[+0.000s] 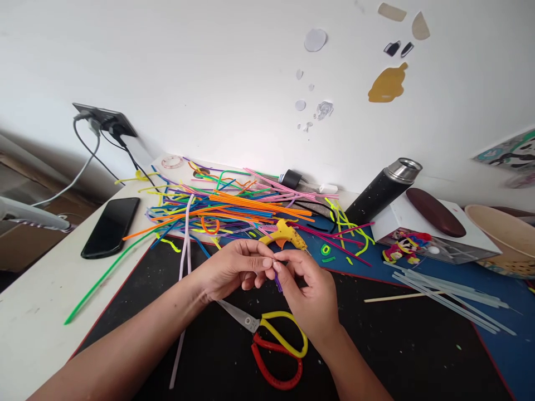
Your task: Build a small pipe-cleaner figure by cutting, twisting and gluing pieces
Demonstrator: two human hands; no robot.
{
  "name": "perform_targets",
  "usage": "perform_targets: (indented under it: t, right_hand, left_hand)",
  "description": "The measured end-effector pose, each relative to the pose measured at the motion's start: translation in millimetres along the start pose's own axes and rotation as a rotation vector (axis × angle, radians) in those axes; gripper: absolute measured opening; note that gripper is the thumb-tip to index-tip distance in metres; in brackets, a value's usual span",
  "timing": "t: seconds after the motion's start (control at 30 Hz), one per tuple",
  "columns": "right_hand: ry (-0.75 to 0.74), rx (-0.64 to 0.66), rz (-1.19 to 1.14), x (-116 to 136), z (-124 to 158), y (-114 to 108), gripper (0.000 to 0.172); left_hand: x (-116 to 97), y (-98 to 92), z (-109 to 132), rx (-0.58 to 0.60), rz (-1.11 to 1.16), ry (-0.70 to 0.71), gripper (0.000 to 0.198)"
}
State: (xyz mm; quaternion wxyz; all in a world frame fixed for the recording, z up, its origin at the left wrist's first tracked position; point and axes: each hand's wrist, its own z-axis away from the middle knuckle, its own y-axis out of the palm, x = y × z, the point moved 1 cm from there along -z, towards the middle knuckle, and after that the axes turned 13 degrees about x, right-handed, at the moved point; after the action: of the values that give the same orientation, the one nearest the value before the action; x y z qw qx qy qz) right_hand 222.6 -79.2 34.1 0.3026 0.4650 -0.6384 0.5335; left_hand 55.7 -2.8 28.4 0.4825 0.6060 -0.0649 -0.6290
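Note:
Above the black mat, my left hand (pixel 238 270) and my right hand (pixel 311 287) meet fingertip to fingertip. Both pinch a small purple piece (pixel 278 283), perhaps a bit of pipe cleaner, whose upper end is hidden by the fingers. Just below them lies a pair of scissors (pixel 253 326) with one yellow and one red handle, its blade tips passing under my left hand. Behind the hands sits a yellow hot glue gun (pixel 288 234). A pale lilac pipe cleaner (pixel 184 262) runs beside my left wrist and under the forearm.
Many coloured pipe cleaners (pixel 234 203) are heaped along the wall. A black phone (pixel 111 228) lies at left. To the right are a black flask (pixel 382 192), a white box (pixel 443 239), a small pipe-cleaner figure (pixel 405 248), glue sticks (pixel 455 292) and a thin wooden stick (pixel 393 297).

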Motion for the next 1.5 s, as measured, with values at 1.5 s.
perform_targets:
  t: [1.5]
  right_hand:
    - [0.111,0.009,-0.139,-10.0,-0.1,3.0,0.014]
  left_hand:
    - [0.0,-2.3,-1.1,-0.044,-0.121,0.051,0.045]
